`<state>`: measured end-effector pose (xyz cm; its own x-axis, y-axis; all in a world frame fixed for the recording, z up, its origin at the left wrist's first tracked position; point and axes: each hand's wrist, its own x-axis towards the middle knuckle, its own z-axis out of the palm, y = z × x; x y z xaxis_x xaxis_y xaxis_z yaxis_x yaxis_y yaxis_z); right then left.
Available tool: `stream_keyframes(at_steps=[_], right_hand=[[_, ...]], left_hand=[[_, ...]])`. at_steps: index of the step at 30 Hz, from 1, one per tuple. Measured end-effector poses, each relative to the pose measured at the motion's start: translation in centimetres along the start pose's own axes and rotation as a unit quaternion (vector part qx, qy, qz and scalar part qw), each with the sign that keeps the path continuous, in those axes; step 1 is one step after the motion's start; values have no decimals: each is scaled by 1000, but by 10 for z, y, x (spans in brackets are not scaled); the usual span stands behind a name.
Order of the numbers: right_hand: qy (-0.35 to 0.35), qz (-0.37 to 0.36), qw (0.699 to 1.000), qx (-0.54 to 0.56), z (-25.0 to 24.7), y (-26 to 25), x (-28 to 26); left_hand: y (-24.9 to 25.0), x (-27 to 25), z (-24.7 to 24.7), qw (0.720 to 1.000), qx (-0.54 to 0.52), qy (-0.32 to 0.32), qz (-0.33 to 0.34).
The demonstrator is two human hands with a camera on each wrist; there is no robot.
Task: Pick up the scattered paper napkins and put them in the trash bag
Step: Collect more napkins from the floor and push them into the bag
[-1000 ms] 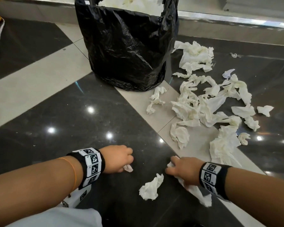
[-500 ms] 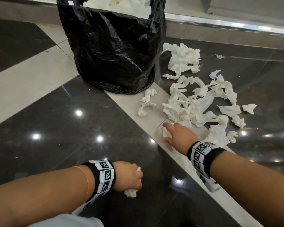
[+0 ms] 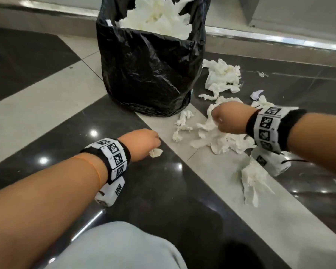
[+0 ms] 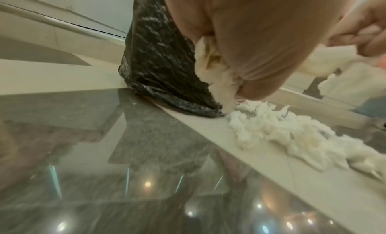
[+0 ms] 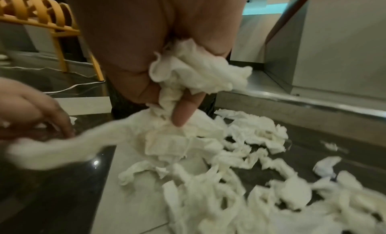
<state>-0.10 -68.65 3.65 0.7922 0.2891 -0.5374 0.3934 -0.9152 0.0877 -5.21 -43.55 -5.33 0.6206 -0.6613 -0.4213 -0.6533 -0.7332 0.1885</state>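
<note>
A black trash bag [image 3: 149, 74] stands upright on the floor, heaped with white napkins [image 3: 159, 18]. My left hand [image 3: 142, 143] is a fist around a crumpled napkin [image 3: 156, 152] in front of the bag; the wad [image 4: 215, 69] shows in the left wrist view. My right hand [image 3: 229, 118] grips a bunch of napkins [image 5: 194, 75] above the scattered pile [image 3: 221, 138], right of the bag. More napkins [image 3: 223, 76] lie behind it, and one [image 3: 252, 179] lies under my right wrist.
The floor is glossy dark tile [image 3: 47, 117] with pale stripes [image 3: 231, 191]. A metal-edged step [image 3: 279, 41] runs behind the bag. A yellow chair [image 5: 48, 23] and a white cable [image 5: 69, 87] show at the left in the right wrist view. My knee [image 3: 114, 247] is at the bottom.
Both hands have lifted and moved toward the bag. My right hand has closed on a bunch of napkins from the pile. The left keeps its napkin.
</note>
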Motion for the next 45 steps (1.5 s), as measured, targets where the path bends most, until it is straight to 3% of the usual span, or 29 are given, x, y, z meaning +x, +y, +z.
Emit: stream_keyframes(at_steps=[6,10,14,19,24,30,35,39,42,45], right_hand=[[29,-1,995,94,-14,42,-17],[28,-4,985,170,15,64,-3],[-5,-28,992,124,48,76,29],[2,-83,976,203,70,81,56],[-29,-137,957,254,80,89,61],[-9,-109,951,288,76,96,50],[8,-92,928,362,70,107,49],[38,-67,909,410,56,111,52],[102,-84,864,485,9,107,45],[207,-165,759,595,-76,98,32]], left_hand=[[-1,26,-48,998,7,39,-47],[-4,38,-57,997,76,14,-24],[2,46,-57,985,161,-48,-26],[21,85,-37,997,12,9,-79],[66,139,-12,976,-83,-28,-199],[63,170,15,957,-98,-55,-266],[62,169,1,951,-113,-68,-279],[57,157,-35,945,-154,17,-287],[54,138,-67,938,-176,90,-284],[48,107,-88,927,-191,127,-295]])
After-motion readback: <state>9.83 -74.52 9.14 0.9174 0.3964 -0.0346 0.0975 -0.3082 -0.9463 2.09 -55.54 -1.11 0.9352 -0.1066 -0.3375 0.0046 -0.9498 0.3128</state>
